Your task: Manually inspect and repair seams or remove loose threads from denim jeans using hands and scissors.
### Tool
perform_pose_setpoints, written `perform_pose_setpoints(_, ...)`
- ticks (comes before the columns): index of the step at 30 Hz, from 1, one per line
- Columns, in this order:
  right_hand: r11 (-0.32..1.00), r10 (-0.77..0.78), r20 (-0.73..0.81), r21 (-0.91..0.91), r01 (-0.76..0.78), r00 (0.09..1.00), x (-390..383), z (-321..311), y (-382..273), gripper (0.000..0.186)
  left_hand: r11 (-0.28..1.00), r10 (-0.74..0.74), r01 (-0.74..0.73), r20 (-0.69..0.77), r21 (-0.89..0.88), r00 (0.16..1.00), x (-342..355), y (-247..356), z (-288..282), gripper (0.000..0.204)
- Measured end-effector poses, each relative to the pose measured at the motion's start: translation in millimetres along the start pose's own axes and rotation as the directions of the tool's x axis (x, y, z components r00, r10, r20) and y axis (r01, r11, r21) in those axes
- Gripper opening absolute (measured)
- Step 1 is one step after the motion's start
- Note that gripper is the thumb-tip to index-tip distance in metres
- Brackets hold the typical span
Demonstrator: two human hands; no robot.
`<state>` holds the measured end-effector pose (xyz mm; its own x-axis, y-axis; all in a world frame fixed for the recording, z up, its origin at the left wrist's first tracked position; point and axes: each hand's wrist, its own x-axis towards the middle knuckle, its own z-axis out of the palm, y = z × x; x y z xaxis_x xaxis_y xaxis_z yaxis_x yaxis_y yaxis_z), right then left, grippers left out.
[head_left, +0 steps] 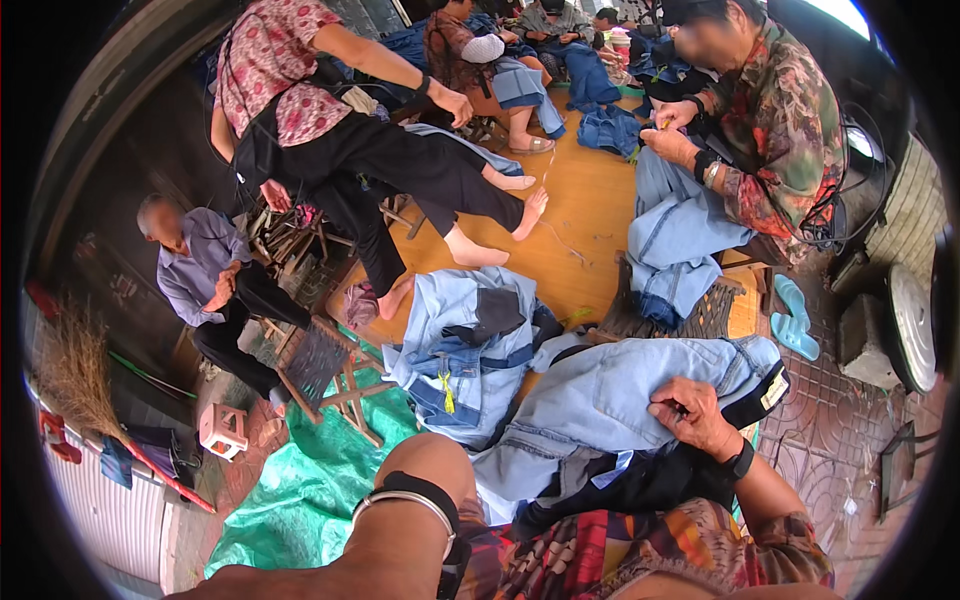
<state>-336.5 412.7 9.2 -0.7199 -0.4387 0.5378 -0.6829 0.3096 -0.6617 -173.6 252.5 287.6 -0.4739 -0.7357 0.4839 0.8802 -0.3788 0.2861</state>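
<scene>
My right hand (690,415) rests over light-blue jeans (590,390), fingers curled together around something too small or hidden to name. The jeans have seams, a pocket and a dark waistband with a pale label, and lie across my lap over dark fabric. My left hand (425,462), with a black band and metal bangle behind it, is in the lower middle, its fingers hidden. Beyond it is a pile of denim garments (460,370) with a yellow tie on an orange board (560,230). A green sheet (290,500) spreads below at left.
A standing person (290,110) is barefoot on the board. A seated co-worker (760,140) at right handles jeans; others (470,50) sit behind. A seated person (200,260) is at left, near folding stools (320,370), a plastic stool (222,430), a broom (85,390). Blue slippers (795,335) lie right.
</scene>
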Motion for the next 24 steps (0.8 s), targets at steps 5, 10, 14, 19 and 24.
perform_pose_setpoints(5,1.0,-0.004,-0.005,0.014,0.004,1.0,1,4,4,0.016,0.946,0.119,0.01,0.376,-0.325,0.919,40,-8,-57,0.02)
perform_pose_setpoints(10,1.0,-0.017,-0.013,0.011,0.017,1.0,4,4,2,0.015,0.851,0.12,0.412,0.884,-0.327,0.453,101,4,-73,0.042)
perform_pose_setpoints(14,0.999,-0.025,-0.016,0.024,0.026,1.0,6,4,3,0.015,0.873,0.169,0.308,0.827,-0.379,0.536,94,-2,-76,0.043)
perform_pose_setpoints(19,1.0,0.012,0.001,0.013,-0.012,1.0,1,0,3,0.014,0.85,0.306,0.125,0.672,-0.512,0.675,61,-20,-71,0.044)
perform_pose_setpoints(24,0.999,-0.038,-0.026,0.008,0.038,0.999,3,4,2,0.015,0.951,0.119,0.126,0.712,-0.281,0.692,11,-44,-63,0.039)
